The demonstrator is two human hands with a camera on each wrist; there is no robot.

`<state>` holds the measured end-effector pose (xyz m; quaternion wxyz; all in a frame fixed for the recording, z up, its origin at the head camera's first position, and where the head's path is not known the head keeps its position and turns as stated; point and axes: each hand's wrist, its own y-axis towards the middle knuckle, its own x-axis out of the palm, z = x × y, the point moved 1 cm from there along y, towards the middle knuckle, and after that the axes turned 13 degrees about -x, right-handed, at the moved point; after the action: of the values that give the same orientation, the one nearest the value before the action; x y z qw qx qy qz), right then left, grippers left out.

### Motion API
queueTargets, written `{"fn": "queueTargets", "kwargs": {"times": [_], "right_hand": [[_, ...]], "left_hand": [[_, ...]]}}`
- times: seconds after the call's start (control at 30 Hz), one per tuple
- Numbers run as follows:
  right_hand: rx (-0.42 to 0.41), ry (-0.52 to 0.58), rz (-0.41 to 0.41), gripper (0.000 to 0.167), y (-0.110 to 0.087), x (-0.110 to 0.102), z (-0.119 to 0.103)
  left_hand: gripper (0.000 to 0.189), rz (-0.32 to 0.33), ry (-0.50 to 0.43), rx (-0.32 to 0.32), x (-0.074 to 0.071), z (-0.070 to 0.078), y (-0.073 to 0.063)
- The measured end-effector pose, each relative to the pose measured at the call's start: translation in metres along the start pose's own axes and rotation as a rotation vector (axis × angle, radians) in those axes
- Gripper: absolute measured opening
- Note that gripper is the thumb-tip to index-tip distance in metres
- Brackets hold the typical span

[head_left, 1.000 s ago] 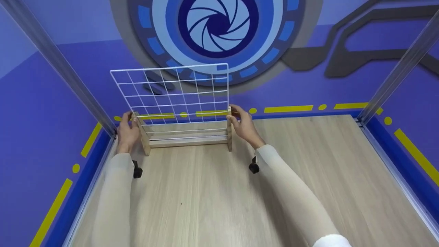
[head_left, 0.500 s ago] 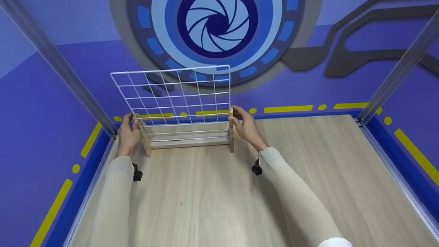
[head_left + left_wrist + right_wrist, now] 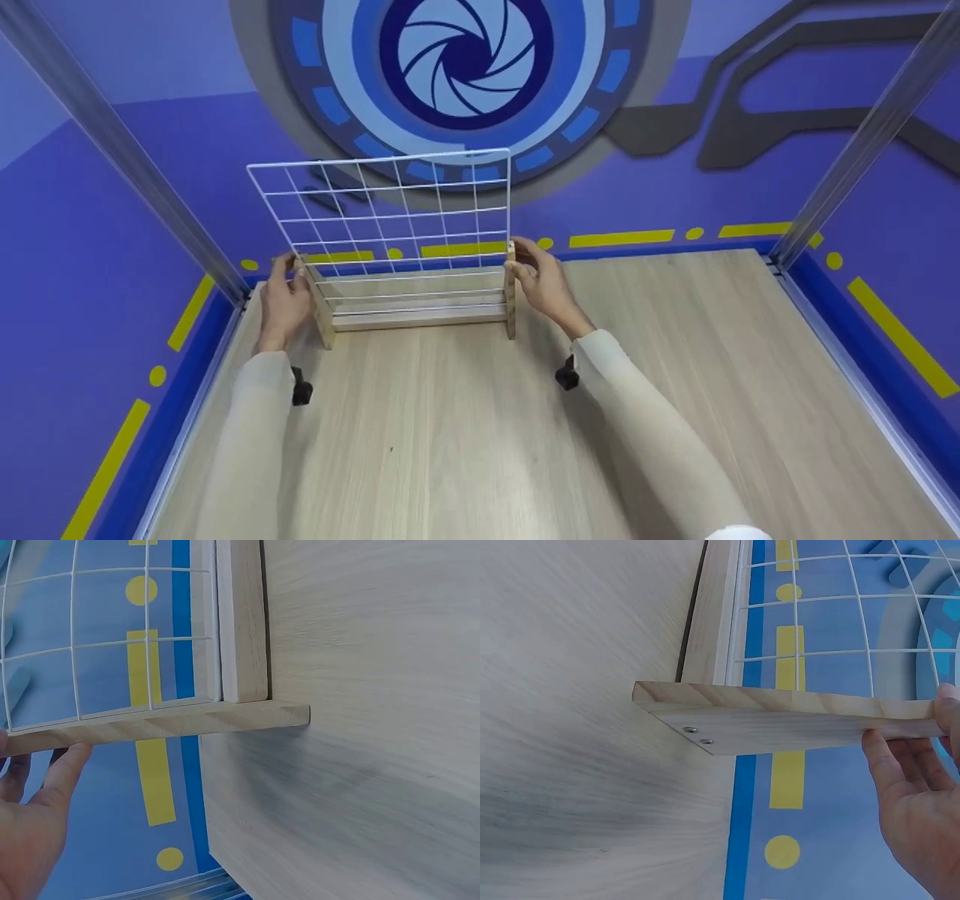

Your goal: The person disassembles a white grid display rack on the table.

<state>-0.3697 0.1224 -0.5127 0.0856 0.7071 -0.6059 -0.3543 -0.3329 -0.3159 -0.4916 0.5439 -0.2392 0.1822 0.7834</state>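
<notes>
A display rack stands upright toward the back left of the table, made of a white wire grid [image 3: 379,159] set between wooden side boards with a wooden crossbar [image 3: 420,323] low down. My left hand [image 3: 285,306] holds the upper part of the left side board [image 3: 187,720], fingertips on its outer face. On the other side, my right hand [image 3: 551,289] pinches the top of the right side board [image 3: 780,716] between thumb and fingers. Two screw heads [image 3: 697,735] show near that board's foot. The grid leans back toward the wall.
Blue-purple printed walls surround the wood-grain table [image 3: 465,435] at the back and sides. Metal posts [image 3: 150,172] rise at the rear corners. A small black device [image 3: 568,373] hangs at the right wrist, another [image 3: 301,387] at the left.
Both hands and the rack have shifted slightly right and a little nearer to me, with the grip unchanged. The head view has turned slightly too.
</notes>
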Motion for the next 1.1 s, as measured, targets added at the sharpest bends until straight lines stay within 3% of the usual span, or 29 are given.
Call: {"fn": "queueTargets", "kwargs": {"times": [0.17, 0.3, 0.47, 0.87, 1.1], "right_hand": [[-0.006, 0.025, -0.030, 0.046, 0.004, 0.010, -0.003], [-0.023, 0.042, -0.014, 0.045, 0.005, 0.011, -0.003], [-0.033, 0.069, 0.018, 0.046, 0.000, 0.004, 0.000], [-0.011, 0.097, 0.083, 0.047, -0.021, -0.020, 0.007], [0.030, 0.069, 0.082, 0.048, -0.033, -0.035, 0.008]], "left_hand": [[0.049, 0.022, -0.012, -0.026, -0.012, -0.003, -0.005], [0.048, 0.022, -0.011, -0.008, -0.014, -0.002, -0.006], [0.048, 0.021, -0.016, 0.016, -0.005, 0.002, -0.003], [0.049, -0.050, -0.038, -0.021, 0.022, 0.015, -0.005], [0.046, -0.041, -0.051, 0.003, 0.038, 0.025, 0.000]]}}
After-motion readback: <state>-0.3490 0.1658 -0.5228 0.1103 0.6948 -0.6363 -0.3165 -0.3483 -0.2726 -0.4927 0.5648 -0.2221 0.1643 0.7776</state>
